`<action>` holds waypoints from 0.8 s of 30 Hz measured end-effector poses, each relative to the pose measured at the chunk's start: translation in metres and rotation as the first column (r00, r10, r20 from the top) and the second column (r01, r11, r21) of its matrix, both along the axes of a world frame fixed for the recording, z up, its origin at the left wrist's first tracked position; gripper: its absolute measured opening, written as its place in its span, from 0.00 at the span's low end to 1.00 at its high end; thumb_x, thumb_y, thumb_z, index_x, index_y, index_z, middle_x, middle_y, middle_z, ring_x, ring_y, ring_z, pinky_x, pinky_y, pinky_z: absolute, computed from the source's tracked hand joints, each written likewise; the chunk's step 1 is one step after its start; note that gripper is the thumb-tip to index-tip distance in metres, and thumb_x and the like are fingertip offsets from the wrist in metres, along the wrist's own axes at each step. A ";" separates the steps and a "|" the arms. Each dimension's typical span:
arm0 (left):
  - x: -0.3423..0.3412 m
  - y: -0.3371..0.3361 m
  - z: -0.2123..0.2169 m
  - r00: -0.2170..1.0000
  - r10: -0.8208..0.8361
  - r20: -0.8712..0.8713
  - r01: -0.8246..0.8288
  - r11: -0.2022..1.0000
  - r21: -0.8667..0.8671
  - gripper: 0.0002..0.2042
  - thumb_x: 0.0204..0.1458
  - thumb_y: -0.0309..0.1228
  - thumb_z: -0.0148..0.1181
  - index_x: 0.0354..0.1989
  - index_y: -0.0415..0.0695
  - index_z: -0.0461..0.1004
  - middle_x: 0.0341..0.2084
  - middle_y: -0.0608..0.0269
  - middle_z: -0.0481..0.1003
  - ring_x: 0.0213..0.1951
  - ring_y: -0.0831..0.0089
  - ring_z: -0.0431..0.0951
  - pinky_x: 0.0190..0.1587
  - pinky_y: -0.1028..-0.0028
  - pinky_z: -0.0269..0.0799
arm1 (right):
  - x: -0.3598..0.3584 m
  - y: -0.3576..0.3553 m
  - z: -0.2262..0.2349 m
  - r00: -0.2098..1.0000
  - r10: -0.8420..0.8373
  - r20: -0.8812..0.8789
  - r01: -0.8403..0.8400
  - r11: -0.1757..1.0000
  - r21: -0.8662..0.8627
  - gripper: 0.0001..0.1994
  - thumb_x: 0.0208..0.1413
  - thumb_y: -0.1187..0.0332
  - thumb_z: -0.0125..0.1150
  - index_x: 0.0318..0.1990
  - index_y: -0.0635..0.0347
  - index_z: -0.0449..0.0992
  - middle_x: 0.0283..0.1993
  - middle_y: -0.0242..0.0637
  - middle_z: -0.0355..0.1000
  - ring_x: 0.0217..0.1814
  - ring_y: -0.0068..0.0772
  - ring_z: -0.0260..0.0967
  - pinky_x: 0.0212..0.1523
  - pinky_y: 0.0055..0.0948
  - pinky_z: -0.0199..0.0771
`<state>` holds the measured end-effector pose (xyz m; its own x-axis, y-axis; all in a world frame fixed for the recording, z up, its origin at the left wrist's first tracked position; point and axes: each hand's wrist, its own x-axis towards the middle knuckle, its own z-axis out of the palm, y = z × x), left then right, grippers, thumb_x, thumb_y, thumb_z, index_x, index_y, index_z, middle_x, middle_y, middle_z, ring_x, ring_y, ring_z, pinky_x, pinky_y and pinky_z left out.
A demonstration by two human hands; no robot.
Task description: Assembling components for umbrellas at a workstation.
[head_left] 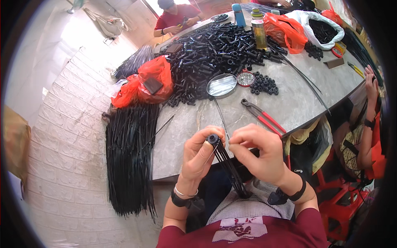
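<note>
Close to my body, my left hand [195, 155] is closed around the top of what looks like an umbrella frame. Its round black hub [213, 139] faces up between thumb and fingers, and thin black ribs [227, 165] run down from it toward my lap. A fine strand shows beside the left thumb. Just right of the hub, my right hand [262, 153] is raised with thumb and forefinger pinched; what they hold is too small to make out. Beyond the hands lie red-handled nippers [264, 117] and a round tin [222, 86] of thin silvery pieces.
Black tubular parts [206, 53] are heaped across the table. Long black rods [130, 161] hang over its left edge beside red plastic bags [155, 78]. A red-rimmed dish [245, 79] stands near small black rings [264, 83]. A co-worker [178, 18] sits opposite; another person's hand [371, 82] is at right.
</note>
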<state>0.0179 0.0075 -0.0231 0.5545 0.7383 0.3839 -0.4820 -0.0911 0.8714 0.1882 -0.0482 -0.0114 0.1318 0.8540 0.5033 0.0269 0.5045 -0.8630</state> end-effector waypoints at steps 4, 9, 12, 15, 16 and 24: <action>0.001 -0.001 -0.002 1.000 0.015 0.008 -0.015 1.000 -0.021 0.18 0.59 0.35 0.55 0.48 0.31 0.70 0.43 0.55 0.69 0.46 0.70 0.69 0.51 0.72 0.64 | -0.005 -0.003 -0.002 0.989 -0.066 0.136 0.039 0.981 0.188 0.11 0.45 0.77 0.69 0.38 0.64 0.77 0.35 0.40 0.74 0.31 0.28 0.75 0.30 0.24 0.75; 0.003 -0.004 0.000 0.999 0.032 0.012 -0.031 0.999 -0.016 0.17 0.60 0.33 0.54 0.50 0.30 0.69 0.43 0.55 0.69 0.45 0.72 0.70 0.49 0.73 0.65 | -0.011 -0.003 -0.002 0.952 -0.227 0.205 0.156 0.937 0.313 0.12 0.43 0.77 0.70 0.37 0.64 0.77 0.33 0.40 0.74 0.28 0.32 0.74 0.27 0.26 0.74; 0.002 -0.004 0.001 0.997 0.065 -0.032 -0.065 0.998 -0.002 0.17 0.59 0.31 0.55 0.51 0.31 0.69 0.41 0.54 0.69 0.42 0.71 0.71 0.43 0.73 0.72 | -0.015 -0.004 -0.002 0.954 -0.228 0.192 0.165 0.941 0.296 0.12 0.42 0.77 0.70 0.37 0.64 0.77 0.32 0.40 0.74 0.28 0.33 0.74 0.26 0.27 0.74; 0.005 -0.006 0.000 0.993 0.119 -0.014 -0.119 0.992 0.033 0.17 0.59 0.31 0.54 0.51 0.31 0.70 0.42 0.54 0.70 0.41 0.72 0.72 0.45 0.75 0.70 | -0.016 -0.002 -0.003 0.929 -0.296 0.221 0.204 0.910 0.361 0.12 0.42 0.79 0.69 0.36 0.65 0.77 0.32 0.40 0.74 0.28 0.34 0.74 0.26 0.27 0.74; 0.006 -0.007 0.000 0.989 0.148 -0.019 -0.148 0.989 0.012 0.15 0.59 0.29 0.54 0.51 0.31 0.70 0.43 0.55 0.70 0.42 0.74 0.72 0.46 0.76 0.69 | -0.016 -0.001 -0.005 0.928 -0.297 0.225 0.203 0.910 0.362 0.12 0.42 0.79 0.69 0.36 0.65 0.77 0.32 0.40 0.74 0.28 0.34 0.74 0.26 0.27 0.74; 0.012 -0.015 0.003 0.956 0.283 -0.083 -0.285 0.958 -0.023 0.15 0.60 0.24 0.51 0.55 0.33 0.69 0.41 0.59 0.76 0.41 0.78 0.75 0.45 0.80 0.71 | -0.018 0.005 -0.008 0.830 -0.466 0.308 0.279 0.823 0.494 0.11 0.40 0.82 0.68 0.34 0.68 0.77 0.33 0.40 0.74 0.28 0.35 0.74 0.26 0.27 0.74</action>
<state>0.0299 -0.0075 -0.0199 0.3473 0.8816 0.3198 -0.3713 -0.1838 0.9101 0.1698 -0.0437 -0.0196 0.1040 0.4787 0.8718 0.5803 0.6827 -0.4441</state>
